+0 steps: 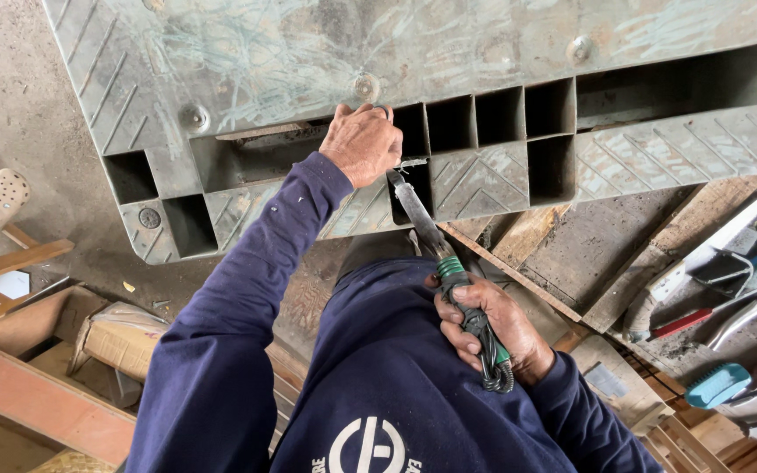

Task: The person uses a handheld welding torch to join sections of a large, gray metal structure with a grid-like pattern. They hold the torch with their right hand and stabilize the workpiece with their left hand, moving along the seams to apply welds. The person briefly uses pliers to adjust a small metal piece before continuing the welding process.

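A large grey-green plastic pallet [291,61] with scratched ribbed faces and square hollow cells stands tilted in front of me. My left hand [363,143] grips the edge of one of its openings near the middle. My right hand [488,328] is closed around the green, wire-wrapped handle of a long metal hand tool [422,223]. The tool's tip points up at the pallet's ribbed edge just below my left hand. My dark blue sleeves and shirt fill the lower centre.
Wooden boards and a cardboard box [120,337] lie at lower left. Someone's foot in a white clog [0,194] rests at far left. On the right, pliers [703,315], a teal-handled tool [718,384] and wood scraps [527,232] lie on a dirty surface.
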